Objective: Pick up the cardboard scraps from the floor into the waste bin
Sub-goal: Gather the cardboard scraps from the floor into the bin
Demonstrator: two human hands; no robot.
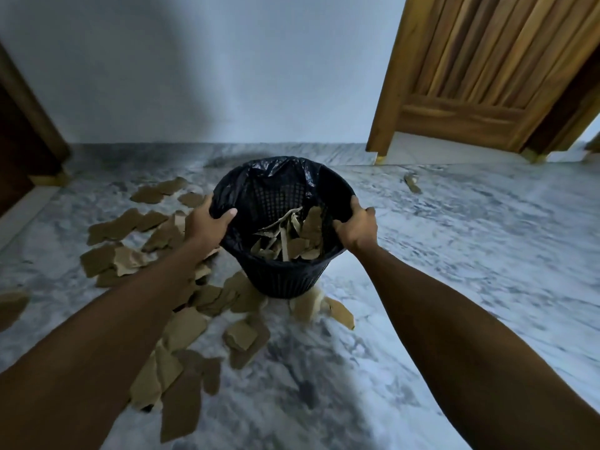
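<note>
The left hand curls over the rim on the left side of the black mesh plastic waste bin, thumb hooked inside against the black plastic liner bag, the other fingers wrapped round the outside. The right hand clamps the opposite rim in the same way, thumb side toward the inside and fingers down the outer wall. Gripping both sides keeps the light bin steady and level, most likely to shift or settle it closer to the litter; whether its base rests on the floor or hangs just above cannot be told.

The bin sits at the middle of the frame with torn brown cardboard scraps in the bin covering its bottom. Many more brown cardboard scraps on the floor spread across the grey-veined marble floor to the left and lower left, some right at the bin's foot, so much of the task looks undone. One stray scrap lies apart at the upper right, near the slatted wooden door. Both hands are occupied, so neither can gather until one lets go.
</note>
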